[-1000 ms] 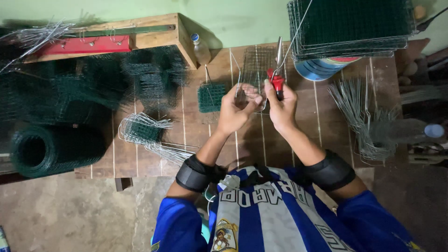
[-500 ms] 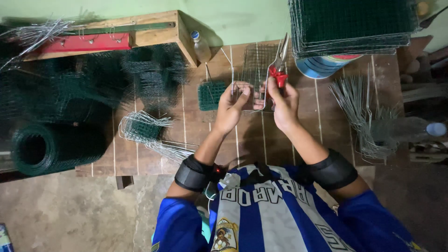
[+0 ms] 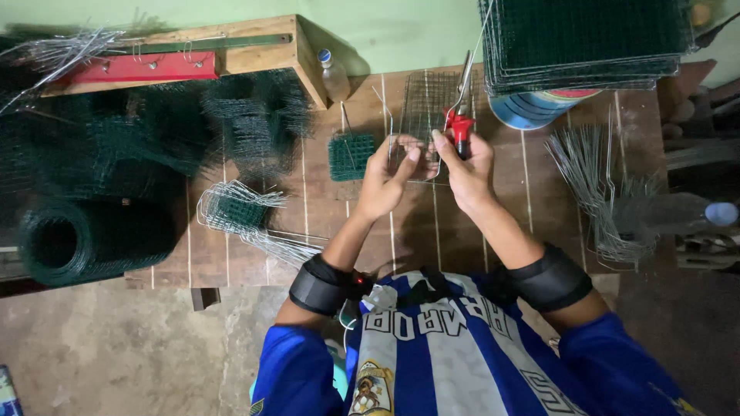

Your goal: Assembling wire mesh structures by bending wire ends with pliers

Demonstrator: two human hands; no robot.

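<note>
I have both hands up over the middle of the desk (image 3: 539,192), working on a small grey wire mesh panel (image 3: 425,108) that lies flat on the planks just beyond my fingers. My left hand (image 3: 385,181) pinches the near edge of that panel, fingers pressed together on the wire. My right hand (image 3: 466,166) is wrapped tight around the red-handled pliers (image 3: 460,115), whose metal nose points far, over the panel's right side.

I judge the step in hand to be bending or trimming wire along the panel's edge. The next move calls for the left hand to keep the mesh steady while the pliers' nose finds one strand; the wires sit close together, so the aim must be fine.

Room is tight on the far right: a stack of dark green mesh panels (image 3: 586,38) sits just beside the pliers' tip, atop a round blue container (image 3: 532,108). A small green mesh square (image 3: 351,156) lies just left of my left hand. Bundles of bent grey wire (image 3: 597,185) lie to the right, well apart, and a green mesh roll (image 3: 85,239) sits far left. The near strip of desk between my forearms is open for pulling the work back
</note>
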